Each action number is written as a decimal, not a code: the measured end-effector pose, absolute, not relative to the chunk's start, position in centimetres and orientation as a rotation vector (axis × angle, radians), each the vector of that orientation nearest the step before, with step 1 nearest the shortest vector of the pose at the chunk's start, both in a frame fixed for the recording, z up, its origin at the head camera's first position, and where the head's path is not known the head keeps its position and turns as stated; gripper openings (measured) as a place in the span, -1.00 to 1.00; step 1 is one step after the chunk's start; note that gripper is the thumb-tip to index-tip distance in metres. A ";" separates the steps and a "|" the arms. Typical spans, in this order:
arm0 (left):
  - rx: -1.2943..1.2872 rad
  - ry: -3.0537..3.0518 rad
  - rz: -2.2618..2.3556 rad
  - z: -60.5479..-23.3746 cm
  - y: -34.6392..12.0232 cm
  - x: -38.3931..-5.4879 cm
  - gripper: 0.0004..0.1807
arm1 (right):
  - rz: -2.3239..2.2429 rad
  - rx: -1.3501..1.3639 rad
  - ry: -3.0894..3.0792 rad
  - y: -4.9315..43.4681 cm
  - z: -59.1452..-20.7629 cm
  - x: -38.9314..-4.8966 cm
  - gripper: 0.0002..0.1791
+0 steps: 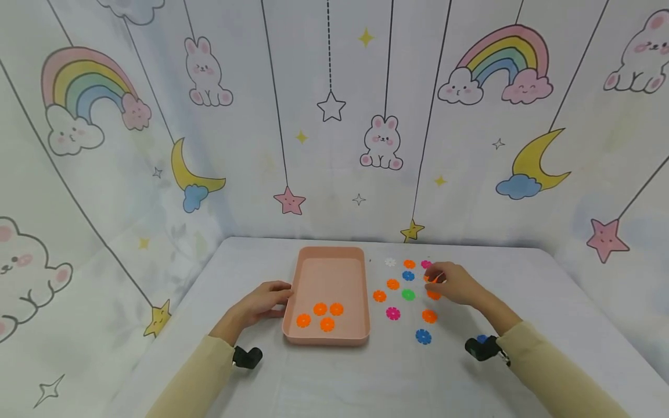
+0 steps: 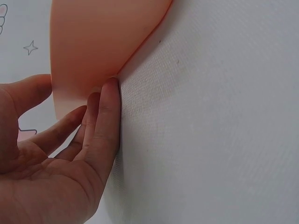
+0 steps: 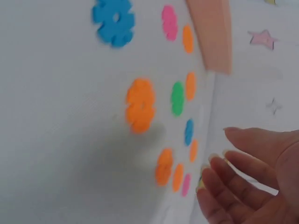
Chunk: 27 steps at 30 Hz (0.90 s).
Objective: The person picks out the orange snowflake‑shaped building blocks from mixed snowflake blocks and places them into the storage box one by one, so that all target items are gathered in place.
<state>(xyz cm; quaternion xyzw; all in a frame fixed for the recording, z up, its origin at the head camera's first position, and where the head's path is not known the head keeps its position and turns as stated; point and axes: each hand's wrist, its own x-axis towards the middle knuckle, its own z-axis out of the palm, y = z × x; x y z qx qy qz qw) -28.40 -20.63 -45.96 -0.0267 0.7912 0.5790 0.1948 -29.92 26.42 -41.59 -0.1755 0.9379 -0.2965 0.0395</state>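
Observation:
A shallow pink tray (image 1: 329,337) lies on the white table, with several orange flower-shaped discs (image 1: 327,324) near its front end. At its left side, my left hand (image 1: 266,301) rests with fairly straight fingers against the outer wall; in the left wrist view the thumb touches the tray wall (image 2: 107,32) near the rim. My right hand (image 1: 453,283) hovers over the loose discs right of the tray, partly covering orange ones. Thumb and fingers stand apart with nothing between them in the right wrist view. Beneath lies an orange disc (image 3: 164,167).
Orange, blue, pink and green discs lie scattered between tray and right hand, among them a green disc (image 1: 408,295) and a blue disc (image 1: 423,337). A white disc (image 1: 390,262) sits farther back. Another blue disc (image 1: 482,338) is partly hidden by the right wrist camera (image 1: 483,348). A patterned curtain (image 1: 334,174) hangs behind.

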 end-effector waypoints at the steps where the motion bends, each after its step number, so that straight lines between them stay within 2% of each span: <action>1: -0.075 2.220 1.623 -46.0 -20.6 -28.4 -0.43 | -0.913 -0.492 2.873 26.9 -41.8 -29.9 -0.65; 9: -0.072 2.228 1.623 -46.0 -20.6 -28.3 -0.44 | -0.970 -0.191 2.786 29.5 -44.3 -30.2 -0.64; 27: -0.076 2.227 1.624 -45.9 -20.7 -28.3 -0.44 | -0.973 -0.107 2.802 28.4 -44.7 -30.1 -0.67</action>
